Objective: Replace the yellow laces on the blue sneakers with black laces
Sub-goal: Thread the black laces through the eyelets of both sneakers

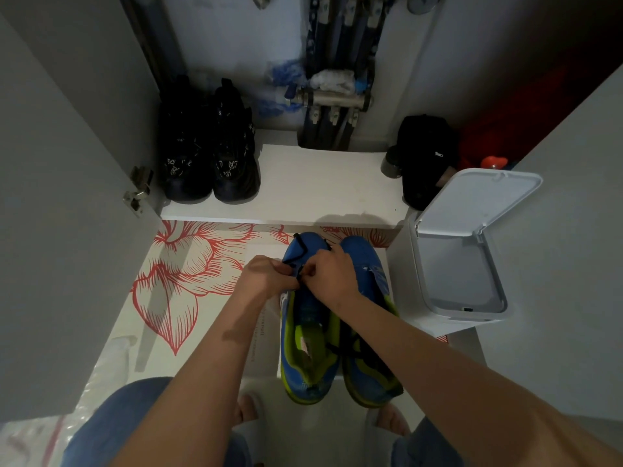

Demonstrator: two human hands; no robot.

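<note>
Two blue sneakers with lime-green lining stand side by side on the floor, toes pointing away from me. The left sneaker (305,318) has a black lace (301,250) looping over its toe area. My left hand (268,273) pinches that lace at the lowest eyelets. My right hand (332,269) grips the same lace from the other side, fingers closed. The right sneaker (365,261) carries black lacing near its ankle opening, partly under my right forearm. No yellow lace is visible.
A white bin (462,261) with its lid open stands just right of the sneakers. A white shelf (313,183) ahead holds a pair of black shoes (210,150) and a black cap (426,156). A red-flowered mat (188,264) lies to the left.
</note>
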